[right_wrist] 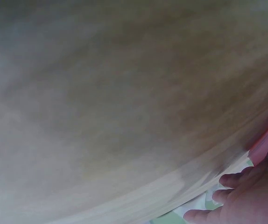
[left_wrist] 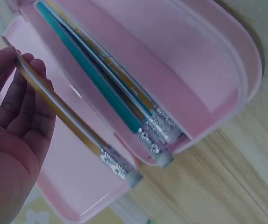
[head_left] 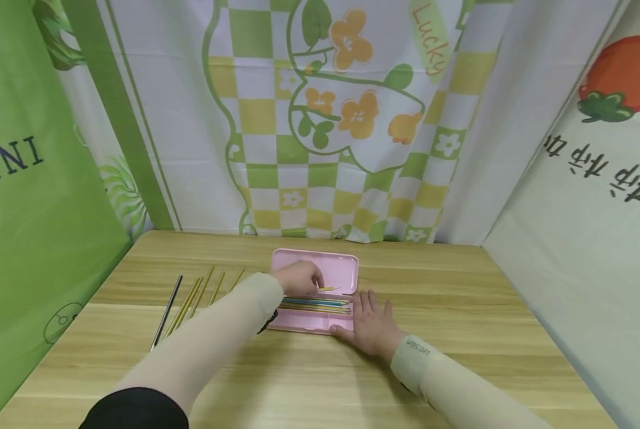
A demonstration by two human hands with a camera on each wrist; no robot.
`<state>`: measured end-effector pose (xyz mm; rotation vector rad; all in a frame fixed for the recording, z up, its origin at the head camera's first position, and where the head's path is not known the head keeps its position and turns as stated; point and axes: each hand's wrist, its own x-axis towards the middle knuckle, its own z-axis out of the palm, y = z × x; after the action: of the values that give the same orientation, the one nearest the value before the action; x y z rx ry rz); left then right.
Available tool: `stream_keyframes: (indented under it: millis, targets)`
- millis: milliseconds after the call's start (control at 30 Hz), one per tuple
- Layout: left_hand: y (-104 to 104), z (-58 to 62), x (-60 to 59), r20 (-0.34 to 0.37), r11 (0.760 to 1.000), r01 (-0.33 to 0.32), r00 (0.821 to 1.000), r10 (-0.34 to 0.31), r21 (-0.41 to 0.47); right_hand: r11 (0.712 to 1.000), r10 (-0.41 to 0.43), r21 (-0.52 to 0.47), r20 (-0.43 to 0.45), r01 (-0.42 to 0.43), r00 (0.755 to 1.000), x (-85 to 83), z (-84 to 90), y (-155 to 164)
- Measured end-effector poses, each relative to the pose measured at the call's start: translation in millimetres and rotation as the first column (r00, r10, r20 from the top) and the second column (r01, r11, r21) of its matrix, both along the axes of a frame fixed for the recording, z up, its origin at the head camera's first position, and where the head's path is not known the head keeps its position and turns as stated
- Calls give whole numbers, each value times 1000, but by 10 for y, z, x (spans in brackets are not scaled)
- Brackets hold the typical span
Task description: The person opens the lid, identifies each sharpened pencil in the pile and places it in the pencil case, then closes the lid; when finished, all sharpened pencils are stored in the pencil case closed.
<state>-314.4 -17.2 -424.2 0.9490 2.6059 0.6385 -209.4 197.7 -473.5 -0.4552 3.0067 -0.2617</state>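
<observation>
Pink plastic forms the open, shallow pencil case (head_left: 337, 271) that lies on the light wooden table (head_left: 459, 310), with its lid folded back on the far side. A yellow pencil with a metal ferrule and eraser (left_wrist: 68, 122) is pinched between the curled fingers and thumb of the left hand (head_left: 298, 277), and it is held just above the case, over the lid's inner face. In the near tray of the case a row of pencils, one teal and the others yellow (left_wrist: 120, 88), is laid side by side, their eraser ends together at one end. The right hand (head_left: 370, 325) is laid flat, fingers straight and spread, on the table, with its fingertips touching the near right edge of the case; nothing is gripped by it. To the left of the case, well apart from it, several loose yellow pencils (head_left: 199, 296) and one dark grey pencil (head_left: 165, 313) are spread on the wood. Printed green and white cloth (head_left: 325, 119) is hung behind the table.
</observation>
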Motion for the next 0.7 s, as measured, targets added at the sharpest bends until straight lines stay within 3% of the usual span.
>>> stream_keyframes:
  millis: [333,533,700]
  targets:
    - [118,-214,46,-74,995,31,997,-38,-95,999,-8,46,-7,8,1000,-60,-97,13]
    - [216,-152,135,-115,994,25,993,-38,-110,998,-20,55,-13,21,1000,-80,-141,37]
    - [297,-124,214,-126,991,30,991,-46,-127,999,-20,49,3,20,1000,-43,-73,7]
